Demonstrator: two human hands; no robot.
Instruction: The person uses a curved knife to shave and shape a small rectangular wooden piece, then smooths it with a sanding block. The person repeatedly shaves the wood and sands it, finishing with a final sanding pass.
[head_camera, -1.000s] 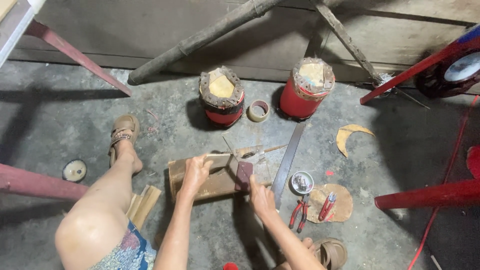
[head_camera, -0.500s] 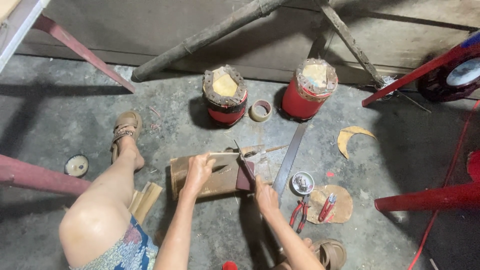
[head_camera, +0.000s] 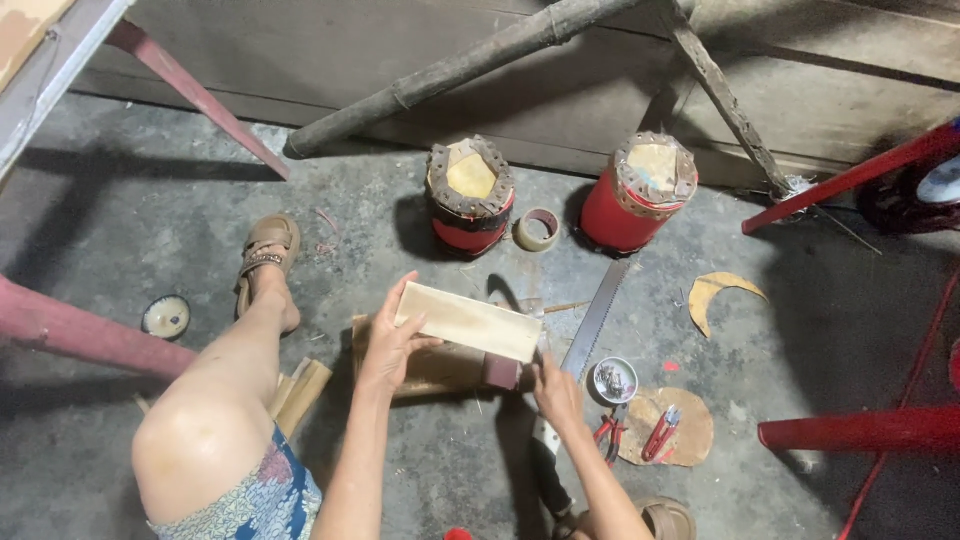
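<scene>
**Pale board held at its left end, above the wood block on the floor**

While the left hand closes around the left end of a pale wooden board, the right hand rests lower, near the right end of a darker wood block that lies on the concrete floor. The board's long axis runs from upper left to lower right, slightly tilted, and it sits over the block, hiding most of it. Its free right end points toward the right hand, which is just beside and below it; whether this hand grips something I cannot tell, as the fingers are curled and partly hidden. The left hand is clearly the one that carries the board.

Counted things: one board, one block, two red cylinders with worn padded tops, one tape roll between them, one handsaw lying just right of the board, one small round tin, two red-handled tools, one crescent-shaped piece, one sandalled foot, and a few bamboo pieces beside the knee.
</scene>
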